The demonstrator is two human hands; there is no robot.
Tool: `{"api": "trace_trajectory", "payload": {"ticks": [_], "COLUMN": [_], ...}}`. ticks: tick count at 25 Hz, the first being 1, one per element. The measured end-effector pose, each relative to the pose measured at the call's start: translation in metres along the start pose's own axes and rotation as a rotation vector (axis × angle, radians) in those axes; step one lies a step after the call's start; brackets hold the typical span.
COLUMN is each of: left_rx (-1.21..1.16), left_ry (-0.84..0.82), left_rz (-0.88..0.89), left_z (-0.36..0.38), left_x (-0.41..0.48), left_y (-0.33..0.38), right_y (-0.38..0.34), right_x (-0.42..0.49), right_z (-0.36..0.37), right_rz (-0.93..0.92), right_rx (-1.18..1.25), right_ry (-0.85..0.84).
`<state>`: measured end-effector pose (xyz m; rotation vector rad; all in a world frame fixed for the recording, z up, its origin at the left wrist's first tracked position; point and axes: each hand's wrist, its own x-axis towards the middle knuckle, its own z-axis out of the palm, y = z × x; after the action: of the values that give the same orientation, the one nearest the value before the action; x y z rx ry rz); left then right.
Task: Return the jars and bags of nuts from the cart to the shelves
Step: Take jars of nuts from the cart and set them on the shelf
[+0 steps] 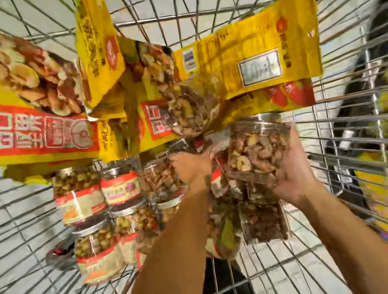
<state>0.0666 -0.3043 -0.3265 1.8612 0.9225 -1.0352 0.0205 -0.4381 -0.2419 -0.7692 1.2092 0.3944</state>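
From the wire cart, each load is best lifted straight up, clear of the wires. Yellow bags of mixed nuts are piled at the far end, clear jars of nuts nearer. One jar is gripped by the right hand. The left hand is curled among the jars; its hold cannot be told.

**Open Only From Above, Crowded at the Far End**

The wire cart's mesh walls closed every side, so the only way in was from the top. Overlapping yellow bags of nuts blocked the far end. Jars of nuts stood packed and touching at left-centre. The left hand and the right hand, which gripped a clear jar, filled the middle. Bare mesh lay at the near end.
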Motion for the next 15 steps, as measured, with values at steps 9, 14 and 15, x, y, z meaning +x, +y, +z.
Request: {"api": "trace_trajectory", "payload": {"ticks": [9, 14, 15], "left_rx": [-0.489, -0.506, -0.539], "left_ry": [-0.431, -0.679, -0.752], "left_rz": [-0.094, 0.032, 0.085], "left_z": [-0.120, -0.226, -0.239], "left_x": [-0.069, -0.198, -0.227], "left_y": [-0.024, -0.003, 0.007], "right_y": [-0.030, -0.040, -0.033], "right_x": [-0.076, -0.207, -0.238], "right_z": [0.023, 0.050, 0.051], "right_rz": [-0.072, -0.285, -0.341], "right_rx": [-0.094, 0.063, 0.113], "right_ry": [-0.080, -0.167, -0.179]}}
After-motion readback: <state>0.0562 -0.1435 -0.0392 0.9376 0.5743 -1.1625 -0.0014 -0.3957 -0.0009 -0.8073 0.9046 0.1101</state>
